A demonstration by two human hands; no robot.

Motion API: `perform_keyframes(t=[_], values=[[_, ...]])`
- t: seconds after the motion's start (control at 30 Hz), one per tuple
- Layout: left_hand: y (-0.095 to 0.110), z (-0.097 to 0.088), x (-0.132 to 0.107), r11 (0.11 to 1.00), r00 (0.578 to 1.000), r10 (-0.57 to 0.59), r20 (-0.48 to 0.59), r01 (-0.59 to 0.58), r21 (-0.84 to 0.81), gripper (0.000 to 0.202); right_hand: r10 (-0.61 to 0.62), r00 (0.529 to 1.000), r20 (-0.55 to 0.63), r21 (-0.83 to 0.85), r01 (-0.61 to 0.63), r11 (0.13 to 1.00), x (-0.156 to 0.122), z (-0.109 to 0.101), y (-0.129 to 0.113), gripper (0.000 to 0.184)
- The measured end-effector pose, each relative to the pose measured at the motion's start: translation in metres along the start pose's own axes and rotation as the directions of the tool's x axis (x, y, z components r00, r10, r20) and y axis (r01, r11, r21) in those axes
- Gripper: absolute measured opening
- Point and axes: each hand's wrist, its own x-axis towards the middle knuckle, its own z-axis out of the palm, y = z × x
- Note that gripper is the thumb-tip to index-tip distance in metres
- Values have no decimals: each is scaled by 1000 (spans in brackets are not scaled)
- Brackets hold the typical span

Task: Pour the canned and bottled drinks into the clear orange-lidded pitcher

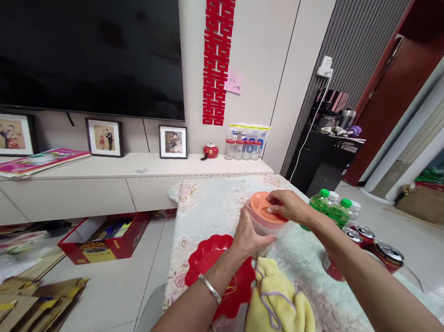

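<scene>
A clear plastic container with an orange lid [261, 212] stands on the table's floral cloth [208, 205]. My left hand [248, 234] wraps round the container's clear side, a silver bangle on its wrist. From above, my right hand [285, 205] grips the orange lid with its fingers curled over the edge. A red scalloped plate [211, 258] lies just under my left forearm, and a yellow drawstring cloth bag [277, 309] lies in front of me.
Green-capped bottles [330, 205] and red drink cans [377, 250] stand at the table's right edge. Behind are a low TV cabinet [93, 178] with framed photos, jars [241, 149] and a red teapot. A red box [105, 236] and flattened cardboard [21, 304] lie on the floor.
</scene>
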Motion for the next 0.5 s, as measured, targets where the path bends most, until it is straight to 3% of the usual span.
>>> perform_keyframes(t=[0.23,0.5], values=[[2,4,-2,1000,999,23,-42,-23,-19,95,-136,987,-88,-45,133,990,-1,8,6,14],[-4,8,-1,999,997,36,-68,-37,-12,91,-153,968,-198,43,165,985,-6,18,11,13]])
